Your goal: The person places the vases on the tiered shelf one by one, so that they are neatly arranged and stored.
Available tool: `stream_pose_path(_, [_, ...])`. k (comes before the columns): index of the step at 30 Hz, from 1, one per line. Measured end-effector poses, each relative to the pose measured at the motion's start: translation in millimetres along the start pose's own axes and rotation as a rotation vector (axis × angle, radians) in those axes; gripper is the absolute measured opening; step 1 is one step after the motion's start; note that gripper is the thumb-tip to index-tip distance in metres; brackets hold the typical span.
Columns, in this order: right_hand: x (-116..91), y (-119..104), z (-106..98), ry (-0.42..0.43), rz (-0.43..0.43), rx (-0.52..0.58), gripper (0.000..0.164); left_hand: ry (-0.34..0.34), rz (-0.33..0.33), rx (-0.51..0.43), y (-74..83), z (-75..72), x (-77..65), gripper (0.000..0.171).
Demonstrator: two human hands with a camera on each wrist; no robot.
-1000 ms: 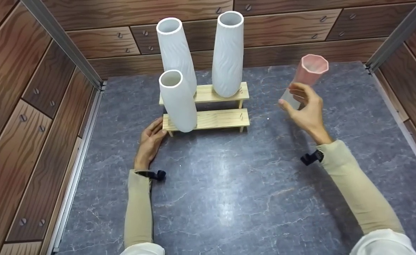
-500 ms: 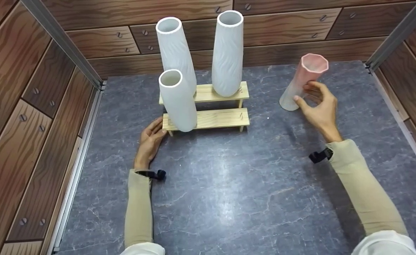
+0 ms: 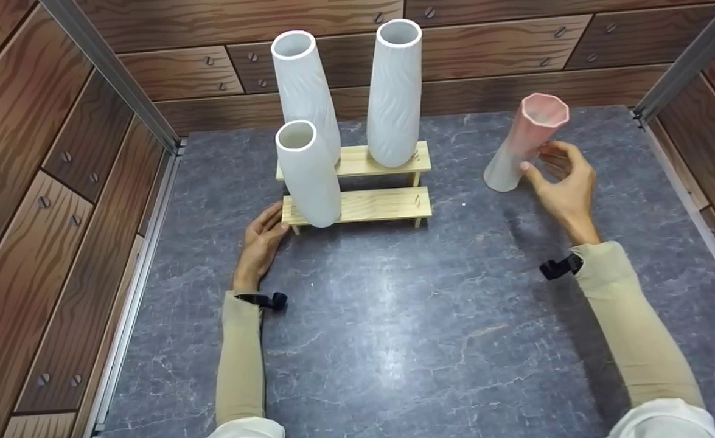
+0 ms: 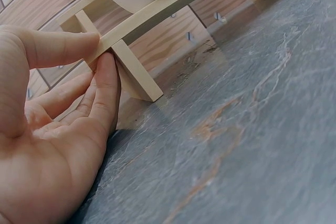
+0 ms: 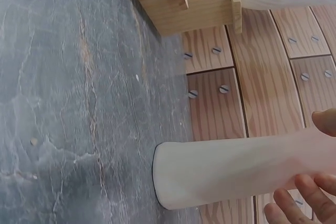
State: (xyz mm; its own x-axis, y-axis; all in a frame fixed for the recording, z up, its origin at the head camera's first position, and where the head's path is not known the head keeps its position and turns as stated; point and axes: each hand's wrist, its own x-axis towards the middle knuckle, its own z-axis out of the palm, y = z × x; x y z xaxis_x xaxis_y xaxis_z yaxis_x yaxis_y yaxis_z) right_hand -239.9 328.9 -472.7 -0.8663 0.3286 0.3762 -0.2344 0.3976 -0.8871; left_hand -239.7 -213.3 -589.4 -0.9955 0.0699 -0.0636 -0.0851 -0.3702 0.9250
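Observation:
A hollow vase (image 3: pixel 518 146), pink above and whitish below, stands on the floor at the right in the head view. My right hand (image 3: pixel 567 185) is at its right side. Its thumb and bent, parted fingers (image 5: pixel 310 190) are close about the upper part; whether they press on it is unclear. My left hand (image 3: pixel 260 243) touches the left end of the front wooden stand (image 3: pixel 381 205), thumb at the corner and fingers around the leg, as the left wrist view shows. A smooth white vase (image 3: pixel 308 176) stands on that stand.
Behind is a second wooden stand (image 3: pixel 351 160), with two textured white vases, the left one (image 3: pixel 305 85) and the right one (image 3: pixel 394 97). Wood-patterned panels (image 3: pixel 497 48) and grey metal posts (image 3: pixel 117 79) bound the dark marbled surface (image 3: pixel 387 304).
My right hand has moved rightward from in front of the pink vase to its right side. The vase stays in place, and my left hand keeps touching the stand.

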Motion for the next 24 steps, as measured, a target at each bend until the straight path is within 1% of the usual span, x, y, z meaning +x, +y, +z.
stream_pose_path(6, [5, -3, 0, 0.009, 0.006, -0.012, 0.049, 0.003, 0.007, 0.003, -0.4, -0.6, 0.0, 0.064])
stream_pose_path(12, [12, -1, 2, 0.035, 0.034, -0.057, 0.048, 0.004, 0.017, 0.000, -0.7, -0.2, 0.3, 0.062])
stream_pose_path(13, [14, 2, 3, 0.036, 0.040, -0.064, 0.048, 0.004, 0.019, 0.001, -0.4, -0.2, 0.2, 0.062])
stream_pose_path(20, [33, 45, 11, 0.038, 0.068, -0.096, 0.053, 0.010, 0.013, -0.010, -1.2, 0.2, 1.0, 0.063])
stream_pose_path(24, [37, 51, 16, 0.036, 0.070, -0.105, 0.056, 0.008, 0.004, -0.008, -1.6, -0.7, 2.4, 0.064])
